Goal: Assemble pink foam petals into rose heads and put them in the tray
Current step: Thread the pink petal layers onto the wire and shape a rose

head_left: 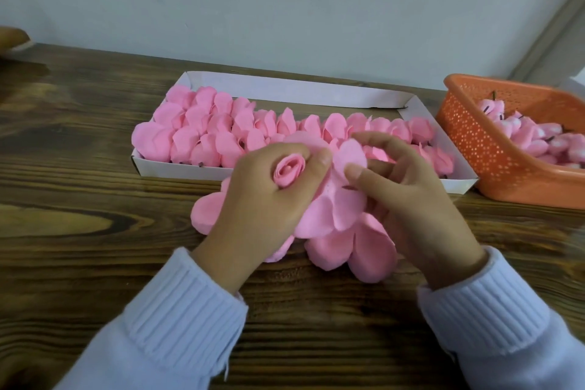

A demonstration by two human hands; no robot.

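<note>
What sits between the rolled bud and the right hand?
Head view: beside the rolled bud, the thumb of the left hand, then a flat pink petal pinched by the right hand.

A dark wooden tabletop (pixel 95 168) with bold grain and knots runs to a pale wall at its far edge. A white cardboard tray (pixel 285 89) lies along that far edge, mid-width. Just beside it, at the right edge, sits an orange perforated plastic basket (pixel 474 149). Loose pink foam petals (pixel 364 250) are heaped just nearer than the tray.
</note>
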